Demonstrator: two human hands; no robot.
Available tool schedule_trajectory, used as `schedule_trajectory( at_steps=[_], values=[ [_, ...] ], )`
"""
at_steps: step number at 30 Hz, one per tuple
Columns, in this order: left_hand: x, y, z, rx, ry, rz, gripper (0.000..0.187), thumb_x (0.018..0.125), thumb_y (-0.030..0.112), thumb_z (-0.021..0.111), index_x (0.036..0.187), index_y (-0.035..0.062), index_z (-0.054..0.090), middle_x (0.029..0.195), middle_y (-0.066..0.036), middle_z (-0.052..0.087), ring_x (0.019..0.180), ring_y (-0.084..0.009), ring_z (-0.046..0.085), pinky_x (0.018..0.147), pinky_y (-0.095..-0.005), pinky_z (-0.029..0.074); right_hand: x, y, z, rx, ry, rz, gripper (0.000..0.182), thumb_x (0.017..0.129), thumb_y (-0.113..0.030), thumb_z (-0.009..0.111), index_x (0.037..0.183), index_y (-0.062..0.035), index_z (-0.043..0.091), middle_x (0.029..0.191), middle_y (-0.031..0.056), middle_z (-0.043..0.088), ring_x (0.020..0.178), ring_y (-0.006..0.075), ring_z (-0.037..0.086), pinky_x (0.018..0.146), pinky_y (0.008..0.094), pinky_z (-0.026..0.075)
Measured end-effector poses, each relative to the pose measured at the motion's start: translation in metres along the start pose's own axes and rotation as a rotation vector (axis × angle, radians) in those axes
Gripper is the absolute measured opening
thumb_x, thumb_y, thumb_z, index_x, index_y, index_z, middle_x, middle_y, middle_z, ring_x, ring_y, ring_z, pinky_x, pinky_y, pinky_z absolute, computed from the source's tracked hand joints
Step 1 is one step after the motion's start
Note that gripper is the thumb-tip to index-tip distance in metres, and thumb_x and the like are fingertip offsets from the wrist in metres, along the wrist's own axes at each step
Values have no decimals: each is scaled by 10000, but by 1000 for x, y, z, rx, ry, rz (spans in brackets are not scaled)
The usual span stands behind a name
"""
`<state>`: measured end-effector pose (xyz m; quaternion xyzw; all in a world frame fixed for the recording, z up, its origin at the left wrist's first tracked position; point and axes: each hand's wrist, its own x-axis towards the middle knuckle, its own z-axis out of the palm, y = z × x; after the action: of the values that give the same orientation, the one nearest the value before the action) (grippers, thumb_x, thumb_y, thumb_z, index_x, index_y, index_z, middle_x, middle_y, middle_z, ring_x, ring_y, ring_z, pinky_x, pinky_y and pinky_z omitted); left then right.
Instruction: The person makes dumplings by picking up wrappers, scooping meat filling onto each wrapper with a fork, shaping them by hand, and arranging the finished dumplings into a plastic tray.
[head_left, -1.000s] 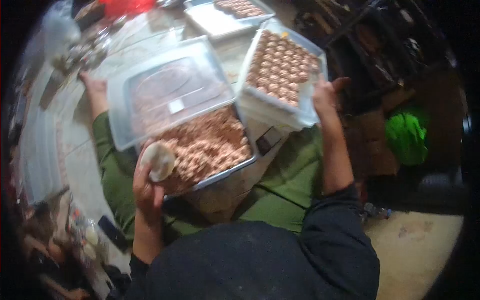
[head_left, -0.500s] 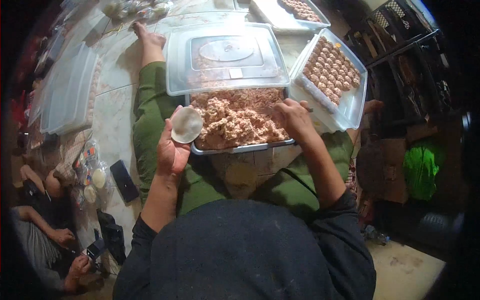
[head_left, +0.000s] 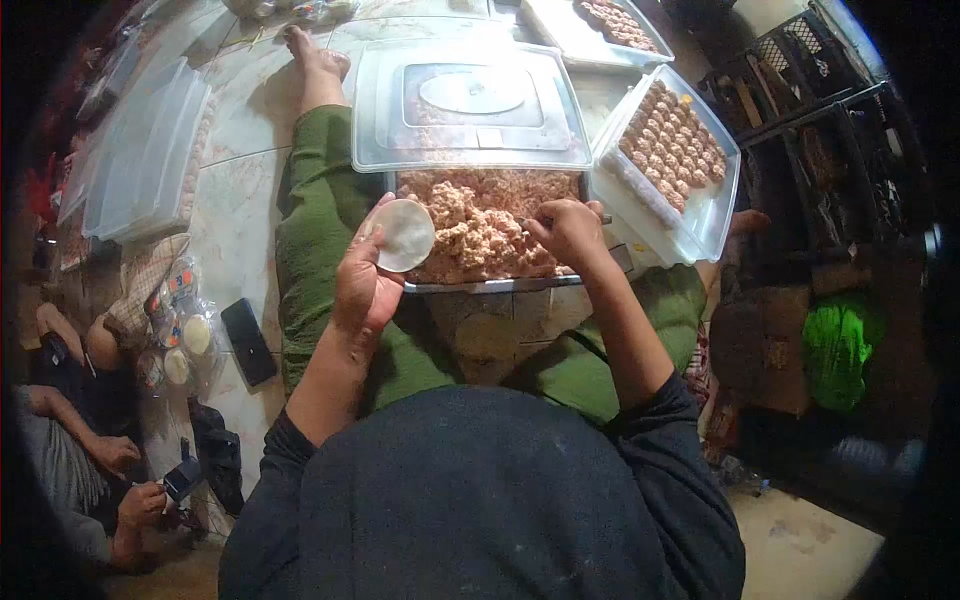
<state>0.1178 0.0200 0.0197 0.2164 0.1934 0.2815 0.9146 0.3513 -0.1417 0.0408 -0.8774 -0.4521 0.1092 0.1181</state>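
My left hand [head_left: 368, 275] holds a thin round dumpling wrapper [head_left: 404, 236], its thumb resting at the wrapper's edge. This is beside the left edge of a tub full of pinkish minced filling [head_left: 480, 232]. Over the filling's right side, my right hand [head_left: 572, 232] is closed around a slim-handled utensil [head_left: 606, 218]. Only the handle's end pokes out past the fist; its working end is hidden or too small to make out. A clear plastic lid [head_left: 375, 150] covers the far part of the tub.
At right stands a clear box [head_left: 725, 205] with rows of shaped dumplings [head_left: 672, 145]; another tray [head_left: 655, 48] lies behind it. Stacked containers [head_left: 140, 160], a dark phone [head_left: 248, 342] and bagged wrappers [head_left: 197, 335] are left. Another person's hand [head_left: 142, 505] holds a small dark device [head_left: 183, 478].
My left hand has lifted slightly with the wrapper, which now faces me more fully. My right hand has moved a little left over the filling. The view has shifted slightly.
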Motion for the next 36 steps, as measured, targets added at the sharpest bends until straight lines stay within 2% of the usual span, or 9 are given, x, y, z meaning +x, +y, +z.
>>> schedule_trajectory(
  at_steps=[5, 9, 15, 24, 27, 31, 32, 35, 36],
  values=[
    [-2, -8, 4, -29, -1, -59, 405, 989, 111, 383, 1371, -23, 392, 1351, -178, 496, 1250, -271, 491, 1063, -415, 399, 9, 31, 14, 234, -219, 225, 306, 793, -430, 692, 793, -130, 751, 673, 52, 677, 690, 206, 648, 853, 432, 430],
    [-6, -19, 8, -21, 14, -78, 378, 989, 115, 392, 1340, -19, 428, 1323, -173, 519, 1220, -267, 518, 1051, -411, 411, 11, 46, 36, 685, -278, 235, 371, 763, -416, 744, 751, -45, 731, 608, 35, 641, 567, 124, 585, 573, 305, 469],
    [-4, -27, 20, 1, 91, -62, 370, 1002, 137, 365, 1332, -12, 442, 1290, -161, 542, 1200, -264, 533, 1045, -413, 416, 7, 30, 14, 702, -277, 137, 296, 821, -299, 740, 783, -7, 712, 605, -32, 561, 550, 59, 436, 495, 257, 345],
    [-4, -33, 46, -89, -42, -225, 417, 1030, 235, 316, 1342, -24, 413, 1307, -176, 525, 1181, -283, 546, 1048, -439, 419, -1, -20, -55, 994, -18, -24, 169, 895, -164, 676, 891, 5, 672, 756, 18, 648, 687, 50, 562, 616, 210, 452],
    [-2, -40, 52, -246, 34, -289, 442, 1025, 266, 336, 1362, -11, 407, 1321, -177, 521, 1232, -298, 507, 1068, -466, 391, -23, -49, -43, 993, 209, -187, 158, 861, -170, 711, 845, -15, 682, 683, -11, 628, 578, 29, 489, 503, 209, 391],
    [-4, -38, 47, -439, -465, -227, 438, 1043, 292, 246, 1329, 12, 426, 1311, -195, 516, 1199, -272, 532, 1050, -440, 415, -49, -74, -23, 640, 425, -228, 200, 798, -201, 755, 817, -38, 641, 672, 59, 647, 601, 155, 627, 548, 270, 470],
    [-8, -37, 49, -678, -688, -277, 455, 1046, 302, 220, 1336, 17, 423, 1316, -201, 512, 1202, -275, 526, 1044, -440, 417, -53, -75, -21, 625, 385, -189, 175, 804, -170, 751, 815, -41, 634, 675, 35, 628, 604, 115, 582, 540, 252, 444],
    [-27, -22, 72, -60, -139, -205, 473, 1047, 309, 204, 1340, 6, 420, 1304, -207, 518, 1196, -281, 525, 1040, -439, 418, -61, -77, -19, 588, 232, -104, 145, 813, -123, 746, 811, -49, 620, 677, -8, 594, 618, 40, 503, 529, 221, 400],
    [-27, -25, 66, -87, -134, -232, 471, 1047, 298, 209, 1330, -11, 426, 1282, -204, 530, 1188, -285, 527, 1042, -437, 418, -59, -71, -25, 578, 157, -100, 156, 810, -136, 750, 810, -52, 619, 674, -3, 598, 627, 44, 515, 535, 226, 407]
  ],
)
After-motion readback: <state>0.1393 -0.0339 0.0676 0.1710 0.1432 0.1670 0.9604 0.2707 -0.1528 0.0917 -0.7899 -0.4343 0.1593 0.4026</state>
